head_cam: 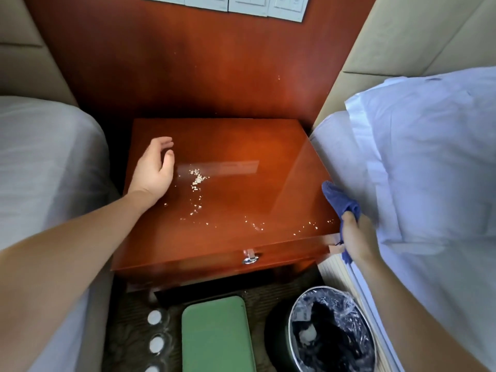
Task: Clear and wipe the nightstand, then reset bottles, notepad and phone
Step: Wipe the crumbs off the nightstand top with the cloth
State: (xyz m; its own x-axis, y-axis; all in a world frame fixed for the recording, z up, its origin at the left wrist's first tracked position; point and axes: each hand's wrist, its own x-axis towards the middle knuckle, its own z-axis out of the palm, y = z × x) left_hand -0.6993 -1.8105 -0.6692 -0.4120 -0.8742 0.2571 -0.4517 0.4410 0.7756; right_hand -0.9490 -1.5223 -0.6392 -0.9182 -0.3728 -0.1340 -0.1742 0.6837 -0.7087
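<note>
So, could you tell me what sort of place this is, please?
Probably a hotel twin room: a glossy wooden nightstand between two white-sheeted beds, a switch panel on the wall above, and a lined bin on the floor.

Left arm reaches in bare from the lower left, and the left hand [154,167] sits palm-in, fingers loosely curled and apart, gripping nothing. Over on the other side, the right arm comes up from the lower right, wrist straight. The right hand [355,237] is fisted tight around a blue cloth [339,198].
</note>
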